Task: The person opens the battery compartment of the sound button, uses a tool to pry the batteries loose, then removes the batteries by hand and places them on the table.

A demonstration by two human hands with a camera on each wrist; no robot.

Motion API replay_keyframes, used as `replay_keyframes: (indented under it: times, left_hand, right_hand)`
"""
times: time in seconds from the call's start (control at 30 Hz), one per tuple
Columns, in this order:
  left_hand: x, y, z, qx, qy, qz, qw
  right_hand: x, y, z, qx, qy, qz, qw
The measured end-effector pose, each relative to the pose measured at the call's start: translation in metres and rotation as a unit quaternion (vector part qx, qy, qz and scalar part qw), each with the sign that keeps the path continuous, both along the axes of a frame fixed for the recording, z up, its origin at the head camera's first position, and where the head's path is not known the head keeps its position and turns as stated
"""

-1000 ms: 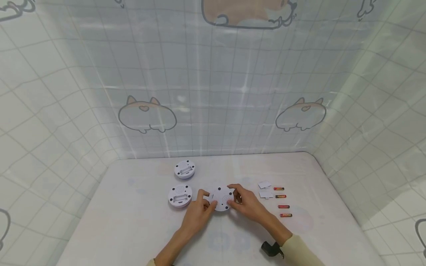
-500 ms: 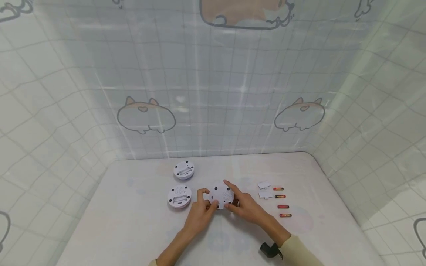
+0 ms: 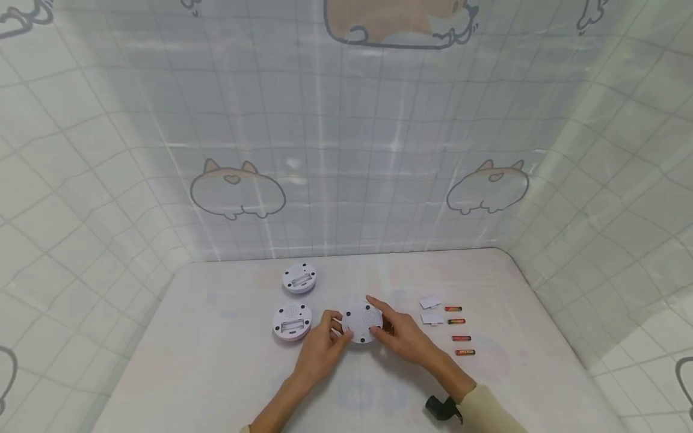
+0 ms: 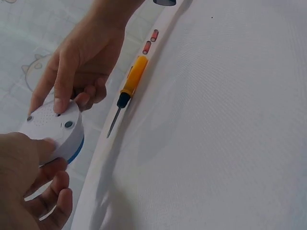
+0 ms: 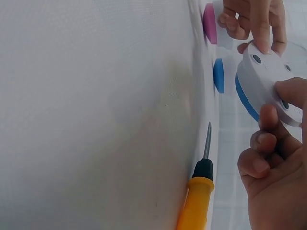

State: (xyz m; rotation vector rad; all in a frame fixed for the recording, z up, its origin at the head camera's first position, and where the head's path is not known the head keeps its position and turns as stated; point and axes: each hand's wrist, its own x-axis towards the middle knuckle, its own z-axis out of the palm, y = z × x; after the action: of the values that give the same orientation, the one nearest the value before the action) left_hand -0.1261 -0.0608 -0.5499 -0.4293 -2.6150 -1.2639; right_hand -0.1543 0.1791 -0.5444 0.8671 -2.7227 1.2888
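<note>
Both hands hold a round white battery device (image 3: 357, 325), its underside facing up with dark feet and a patch of speaker holes. Its lower rim is blue in the wrist views. My left hand (image 3: 319, 349) pinches the left edge, thumb on the face. Across from it, my right hand (image 3: 405, 338) grips the right side, thumb on top and index finger along the far rim. In the left wrist view the device (image 4: 48, 124) is raised above the table. A yellow-handled screwdriver (image 4: 135, 76) lies on the table near the hands; the head view does not show it.
Two similar white devices, one farther back (image 3: 299, 278) and one nearer (image 3: 292, 322), lie left with battery bays uncovered. At right are two white covers (image 3: 431, 317) and several red batteries (image 3: 461, 338). A black object (image 3: 441, 408) is by the right sleeve. Patterned curtains enclose the table.
The held device has turned a little between the hands, so its feet and speaker holes sit differently. My right index finger has straightened along the far rim. The other items stay put.
</note>
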Motion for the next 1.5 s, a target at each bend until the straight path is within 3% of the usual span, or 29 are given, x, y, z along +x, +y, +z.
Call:
replay_keyframes:
  times: [0.3, 0.47, 0.63, 0.93, 1.2, 1.5]
  left_hand:
    - [-0.0015, 0.0, -0.0036, -0.029, -0.025, -0.021, 0.999]
    - [0.0006, 0.0036, -0.0034, -0.018, -0.038, -0.028, 0.9987]
    - [0.0027, 0.0055, -0.0015, -0.017, -0.05, -0.032, 0.9981]
    - [0.0005, 0.0028, -0.0043, -0.047, -0.005, -0.016, 0.9988]
    - [0.0023, -0.0002, -0.0028, -0.048, -0.022, -0.015, 0.9985]
    - [0.0047, 0.0004, -0.0065, -0.121, -0.035, -0.025, 0.9917]
  right_hand:
    - [-0.0039, -0.0022, 0.0013, -0.01, 0.036, -0.025, 0.999]
    - [-0.0042, -0.0015, 0.0026, 0.008, 0.03, -0.009, 0.9995]
    - [-0.0019, -0.0012, 0.0046, 0.049, -0.003, 0.005, 0.9988]
    - [-0.0003, -0.0014, 0.0039, 0.049, -0.02, 0.011, 0.9986]
    - [-0.0024, -0.0018, 0.0021, 0.069, -0.025, 0.016, 0.9972]
    - [-0.0009, -0.0013, 0.0026, 0.119, -0.018, 0.035, 0.9921]
